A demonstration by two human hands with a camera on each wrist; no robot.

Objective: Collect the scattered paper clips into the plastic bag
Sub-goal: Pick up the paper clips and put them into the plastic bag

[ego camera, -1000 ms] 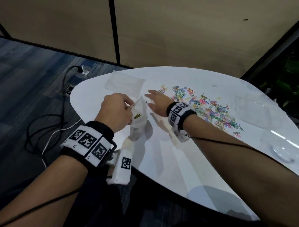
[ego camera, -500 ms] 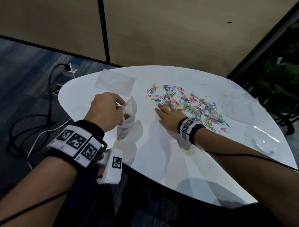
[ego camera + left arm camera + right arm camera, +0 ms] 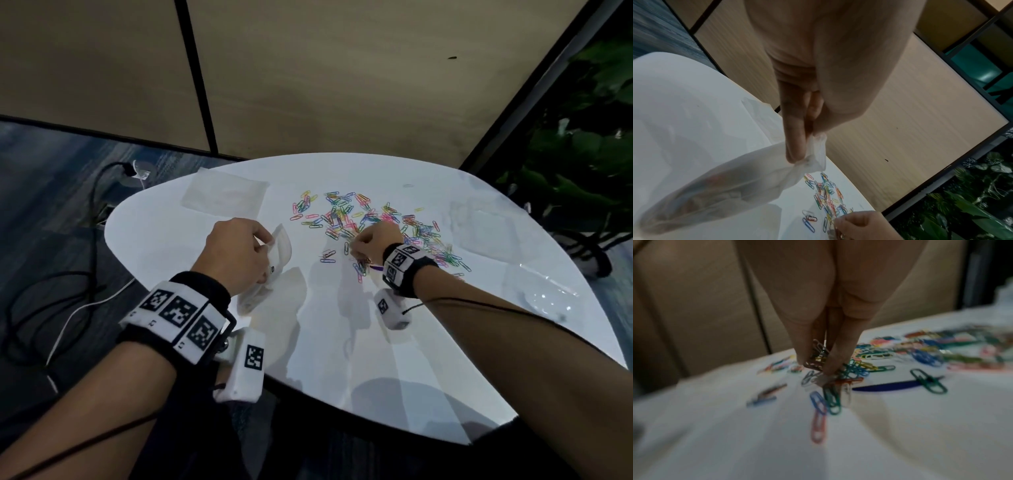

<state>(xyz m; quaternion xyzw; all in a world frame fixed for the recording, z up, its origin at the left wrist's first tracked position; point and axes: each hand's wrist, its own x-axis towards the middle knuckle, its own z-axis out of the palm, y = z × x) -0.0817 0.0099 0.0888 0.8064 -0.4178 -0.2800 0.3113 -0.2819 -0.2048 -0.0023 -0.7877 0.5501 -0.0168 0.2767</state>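
Coloured paper clips (image 3: 363, 219) lie scattered over the far middle of the white table (image 3: 342, 342). My left hand (image 3: 239, 253) pinches the rim of a clear plastic bag (image 3: 270, 270) at the table's left edge; the bag (image 3: 725, 191) hangs from finger and thumb with some clips inside. My right hand (image 3: 370, 245) is curled over the near edge of the pile. In the right wrist view its fingertips (image 3: 818, 363) pinch a small bunch of clips (image 3: 818, 358), and a few more (image 3: 830, 399) dangle below just above the table.
A second flat clear bag (image 3: 226, 195) lies at the table's far left, and clear plastic sheets (image 3: 483, 226) at the right. Cables (image 3: 51, 308) trail on the carpet to the left. A plant (image 3: 582, 154) stands beyond the right edge. Wall panels rise behind.
My right hand moved from beside the bag to the pile, lay flat on the clips, and now has closed on a bunch. The left hand kept hold of the bag.
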